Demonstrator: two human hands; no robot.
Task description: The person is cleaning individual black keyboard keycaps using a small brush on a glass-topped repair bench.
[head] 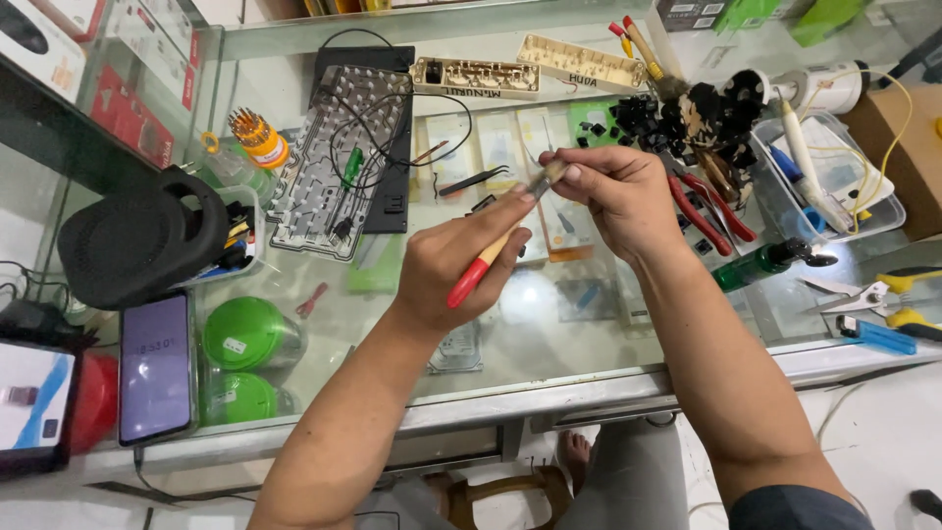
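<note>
My left hand (446,265) grips a small brush (491,257) with a red-tipped wooden handle, held slanting up to the right over the glass counter (549,344). My right hand (613,196) pinches the brush's bristle end between thumb and fingers, touching the left hand's fingertips. Whatever small piece may lie under the right fingers is hidden. A dismantled keyboard plate (334,162) with a black cable lies behind the left hand, and a heap of black keycaps (687,118) lies behind the right hand.
Red-handled pliers (711,211), a green bottle (760,263), scissors and a blue cutter (876,336) sit at right. A clear tray (834,182) holds tools. At left are a black speaker (137,240), a phone (154,368), green round tubs (240,334), and a screwdriver-bit set (257,137).
</note>
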